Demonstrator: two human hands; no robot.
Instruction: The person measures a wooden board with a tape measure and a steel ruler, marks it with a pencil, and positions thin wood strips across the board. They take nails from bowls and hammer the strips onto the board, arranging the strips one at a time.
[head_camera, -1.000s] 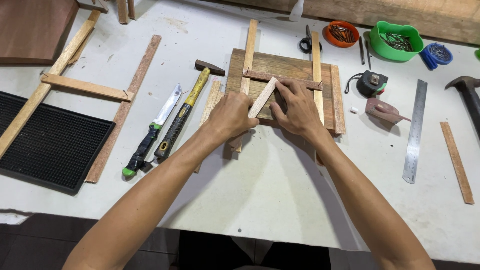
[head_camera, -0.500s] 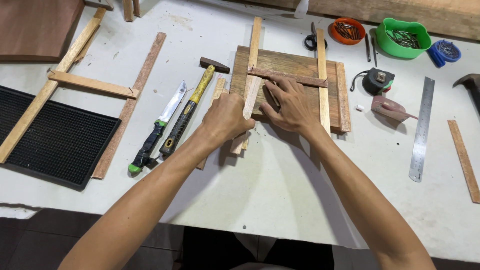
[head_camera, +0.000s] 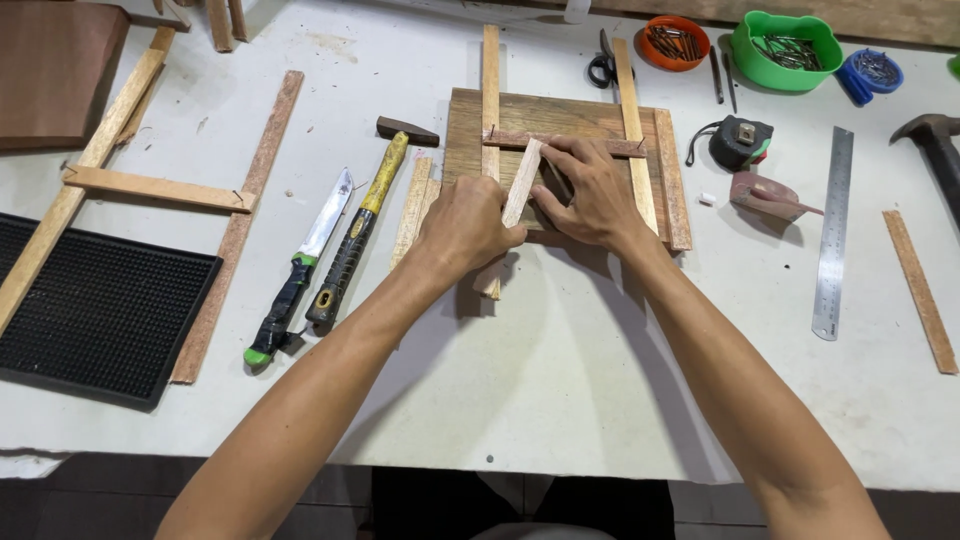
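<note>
Standing next to the bench here, going left to right across what's laid out. Far left of the frame: 1 black ribbed mat (head_camera: 95, 315), and above it a rough ladder-looking frame (head_camera: 150, 188) of 2 long slats joined by 1 crosspiece. Then 1 knife with a green-tipped black handle (head_camera: 300, 275) and 1 yellow-handled hammer (head_camera: 360, 235), lying side by side, both pointing up-right.

Middle of the frame is where it's happening. 1 brown board (head_camera: 470, 125) lies flat on the white table (head_camera: 560, 400), with 2 pale upright slats and 1 reddish cross strip (head_camera: 515, 140) on top. The loose pale slat (head_camera: 520, 190) sits between both hands, its long axis running from lower left up to upper right, top end touching the cross strip, bottom end poking out below the left hand. The left hand (head_camera: 465, 225) is closed around the slat's lower half from the left side. The right hand (head_camera: 595, 190) presses from the right, fingertips on the slat's upper part, thumb underneath I think, can't tell for sure. The left looks like the nearer one to the slat's free end.

Right side: 1 pair of scissors (head_camera: 603, 65), 1 orange bowl of nails (head_camera: 672, 42), 1 green bowl (head_camera: 785, 48), 1 blue dish (head_camera: 872, 72), 1 tape measure (head_camera: 740, 143), 1 steel ruler (head_camera: 833, 232), 1 more strip (head_camera: 920, 290) and a 2nd hammer head (head_camera: 935, 135) at the edge.
</note>
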